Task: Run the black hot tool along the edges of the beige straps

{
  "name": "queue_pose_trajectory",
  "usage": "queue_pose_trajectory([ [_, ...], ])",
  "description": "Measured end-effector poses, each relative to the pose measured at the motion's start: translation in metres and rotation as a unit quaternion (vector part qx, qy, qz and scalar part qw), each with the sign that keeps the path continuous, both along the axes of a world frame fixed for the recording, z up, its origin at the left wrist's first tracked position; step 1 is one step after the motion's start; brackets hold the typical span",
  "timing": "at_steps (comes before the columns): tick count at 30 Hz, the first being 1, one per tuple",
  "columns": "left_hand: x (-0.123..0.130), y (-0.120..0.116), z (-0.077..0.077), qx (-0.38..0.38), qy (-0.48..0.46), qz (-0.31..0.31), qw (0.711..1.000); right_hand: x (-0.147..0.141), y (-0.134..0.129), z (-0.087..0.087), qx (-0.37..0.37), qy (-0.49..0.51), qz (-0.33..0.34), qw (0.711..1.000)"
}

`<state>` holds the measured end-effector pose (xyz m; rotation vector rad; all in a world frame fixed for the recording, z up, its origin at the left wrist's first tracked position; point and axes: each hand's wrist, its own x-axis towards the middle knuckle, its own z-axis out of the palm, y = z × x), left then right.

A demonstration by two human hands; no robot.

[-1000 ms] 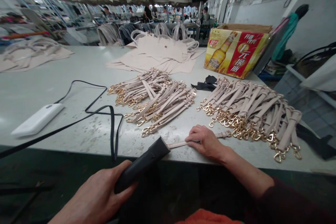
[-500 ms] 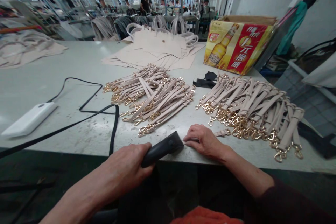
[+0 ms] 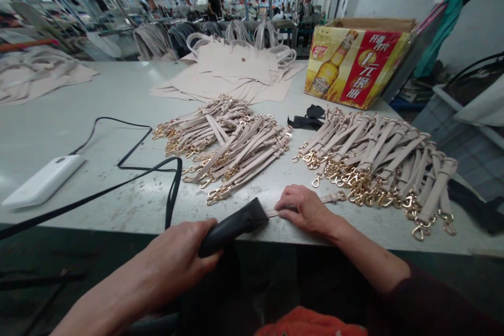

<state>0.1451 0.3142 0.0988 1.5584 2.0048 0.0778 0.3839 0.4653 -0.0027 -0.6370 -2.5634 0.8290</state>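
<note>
My left hand (image 3: 192,252) is wrapped round a black handheld tool (image 3: 236,226), whose wide end points right over the table's front edge. A thin beige strap (image 3: 333,198) lies under my right hand (image 3: 301,208), which pinches it near the edge; its gold-coloured fitting shows to the right of the hand, and a short length sticks out to the left, touching or close to the tool's end. Beyond my hands lies a pile of beige straps with gold clasps (image 3: 236,147). A second such pile (image 3: 378,152) is at the right.
A white power bank (image 3: 43,181) with a black cable (image 3: 134,168) lies at the left. Beige bag panels (image 3: 236,71) are stacked at the back, near a yellow and red carton (image 3: 354,68). Black cloth scraps (image 3: 309,118) lie between the strap piles. People sit far behind.
My left hand and the black tool have moved slightly left, away from my right hand. More of the strap shows between the tool and my right fingers.
</note>
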Motion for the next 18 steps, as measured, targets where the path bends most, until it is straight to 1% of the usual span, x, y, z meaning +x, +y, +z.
queue_pose_trajectory([
  [3, 0.008, 0.008, -0.009, -0.016, -0.004, -0.043, 0.999, 0.0, 0.0, 0.001, -0.008, -0.006, -0.008, 1.0],
  [4, 0.009, 0.01, -0.01, -0.016, -0.008, -0.042, 0.999, 0.0, -0.001, 0.002, -0.008, -0.012, -0.008, 1.0],
  [7, 0.005, 0.009, -0.007, -0.014, -0.013, -0.021, 1.0, -0.001, -0.002, 0.01, -0.003, -0.046, -0.007, 0.999],
  [10, -0.008, 0.0, -0.003, -0.013, 0.006, 0.016, 1.0, -0.005, -0.006, 0.02, 0.012, -0.094, -0.023, 0.995],
  [12, -0.016, -0.009, -0.001, -0.014, 0.014, 0.035, 0.999, -0.009, -0.008, 0.024, 0.024, -0.113, -0.027, 0.993],
  [15, -0.022, -0.02, -0.001, -0.014, 0.009, 0.044, 0.999, -0.014, -0.01, 0.021, 0.065, -0.082, -0.027, 0.994],
  [18, -0.021, -0.028, -0.001, -0.011, 0.004, 0.047, 0.999, -0.014, -0.009, 0.009, 0.149, -0.021, -0.027, 0.988],
])
